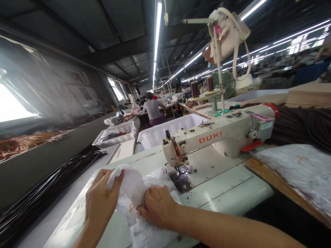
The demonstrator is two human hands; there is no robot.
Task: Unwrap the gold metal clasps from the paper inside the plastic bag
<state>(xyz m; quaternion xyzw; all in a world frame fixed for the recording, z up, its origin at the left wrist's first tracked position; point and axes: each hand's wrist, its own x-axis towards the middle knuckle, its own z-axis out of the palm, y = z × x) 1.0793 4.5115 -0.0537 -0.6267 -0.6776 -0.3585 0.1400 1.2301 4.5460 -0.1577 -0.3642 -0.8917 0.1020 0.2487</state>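
A white, thin plastic bag [152, 234] lies crumpled on the pale green sewing table, with small orange-brown pieces showing in its opening. My left hand [102, 196] pinches the bag's edge between thumb and fingers and holds it up. Closed on the bag's other side, my right hand [159, 206] has its thumb close to the orange-brown pieces. Just beyond the bag stands a cream sewing machine [196, 137] marked DUKI, its needle area and metal plate bare of material.
White plastic bins [170, 127] stand behind the machine. Thread cones [195, 90] and a hanging handbag [224, 41] rise at the back. Dark strips [46, 186] lie on the left; a clear plastic bag [297, 168] lies at right. A person [154, 109] sits farther off.
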